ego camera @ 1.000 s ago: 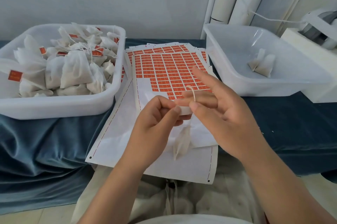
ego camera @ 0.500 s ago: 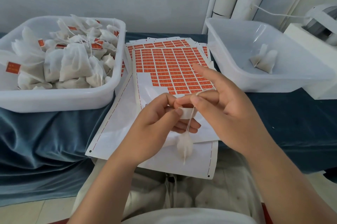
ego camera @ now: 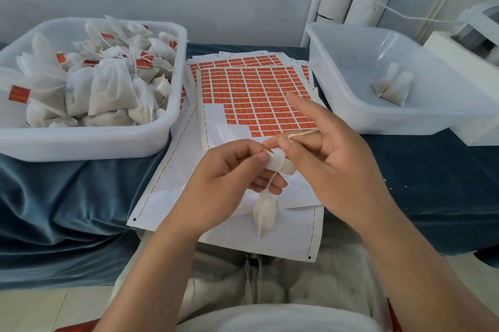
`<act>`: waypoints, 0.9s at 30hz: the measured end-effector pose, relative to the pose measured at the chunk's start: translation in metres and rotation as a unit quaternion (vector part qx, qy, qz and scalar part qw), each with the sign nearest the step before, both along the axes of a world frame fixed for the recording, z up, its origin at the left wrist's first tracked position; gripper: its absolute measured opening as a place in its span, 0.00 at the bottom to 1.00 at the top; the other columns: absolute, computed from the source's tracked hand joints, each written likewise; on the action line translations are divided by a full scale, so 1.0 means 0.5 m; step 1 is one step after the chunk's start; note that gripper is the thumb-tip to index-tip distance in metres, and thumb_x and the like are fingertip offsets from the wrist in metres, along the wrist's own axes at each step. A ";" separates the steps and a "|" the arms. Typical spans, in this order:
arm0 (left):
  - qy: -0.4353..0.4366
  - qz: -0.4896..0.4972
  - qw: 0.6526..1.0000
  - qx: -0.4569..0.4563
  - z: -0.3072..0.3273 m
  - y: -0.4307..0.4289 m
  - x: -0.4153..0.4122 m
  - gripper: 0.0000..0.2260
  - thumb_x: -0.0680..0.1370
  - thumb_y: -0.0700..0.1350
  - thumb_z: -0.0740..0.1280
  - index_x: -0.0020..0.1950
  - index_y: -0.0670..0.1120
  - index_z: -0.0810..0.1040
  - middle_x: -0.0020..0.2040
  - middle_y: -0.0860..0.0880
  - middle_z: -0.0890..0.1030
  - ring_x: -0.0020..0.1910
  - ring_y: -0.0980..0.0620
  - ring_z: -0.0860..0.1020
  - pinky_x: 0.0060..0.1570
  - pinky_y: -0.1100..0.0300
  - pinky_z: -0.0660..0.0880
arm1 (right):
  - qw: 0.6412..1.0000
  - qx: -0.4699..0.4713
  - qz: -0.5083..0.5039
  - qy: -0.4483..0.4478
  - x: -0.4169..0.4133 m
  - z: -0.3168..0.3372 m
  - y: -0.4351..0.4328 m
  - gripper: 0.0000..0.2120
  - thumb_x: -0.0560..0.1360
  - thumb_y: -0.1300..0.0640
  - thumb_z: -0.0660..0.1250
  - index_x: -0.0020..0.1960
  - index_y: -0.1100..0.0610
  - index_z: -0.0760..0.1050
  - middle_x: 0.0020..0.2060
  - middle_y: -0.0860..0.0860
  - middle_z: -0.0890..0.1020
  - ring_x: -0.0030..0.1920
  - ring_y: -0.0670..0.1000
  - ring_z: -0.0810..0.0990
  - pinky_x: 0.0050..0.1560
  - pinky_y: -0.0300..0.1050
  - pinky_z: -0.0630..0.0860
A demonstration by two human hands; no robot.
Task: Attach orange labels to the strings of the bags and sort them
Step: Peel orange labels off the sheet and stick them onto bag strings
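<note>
1. Your left hand (ego camera: 237, 172) is clamped, thumb against forefinger, on a small folded paper label (ego camera: 280, 167) that shows only its white back. Your right hand (ego camera: 340, 159) pinches the thin white cotton string (ego camera: 302, 133) just beside it, forefinger held out straight.
2. The string runs down from between your hands to the small white mesh bag (ego camera: 266, 213). It hangs free just below your left hand, over the white backing sheet of orange rectangular stickers (ego camera: 256, 99).
3. First risk: the label closes crooked or misses the string. The string crosses it near one edge, so a slack pinch could let it slide out before the glue takes.
4. Second risk: the hanging bag swings and tugs. Ease your right hand too soon and it may drop onto the sheet.
5. Third risk: sorting.
   - The white plastic tub (ego camera: 81, 145) beyond your left hand holds bags with orange tags.
   - The pale translucent tub (ego camera: 399, 128) beyond your right hand holds a couple of plain ones.
   - Reach to the wrong side and you mix the lots — check the tag is on first.
</note>
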State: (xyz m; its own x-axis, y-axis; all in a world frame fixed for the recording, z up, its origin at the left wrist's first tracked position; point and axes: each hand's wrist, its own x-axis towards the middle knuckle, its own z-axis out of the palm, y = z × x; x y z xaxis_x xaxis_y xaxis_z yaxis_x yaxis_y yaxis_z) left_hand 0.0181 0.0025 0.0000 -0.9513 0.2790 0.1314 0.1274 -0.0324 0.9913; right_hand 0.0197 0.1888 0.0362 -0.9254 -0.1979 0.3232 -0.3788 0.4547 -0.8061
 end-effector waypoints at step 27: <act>-0.174 -0.061 0.979 0.089 -0.040 0.005 -0.021 0.23 0.69 0.67 0.77 0.35 0.47 0.83 0.33 0.47 0.79 0.34 0.53 0.76 0.42 0.65 0.77 | 0.997 -0.064 -0.011 0.044 -0.013 -0.039 0.002 0.15 0.82 0.55 0.70 0.68 0.49 0.79 0.55 0.40 0.87 0.58 0.39 0.85 0.57 0.37 0.81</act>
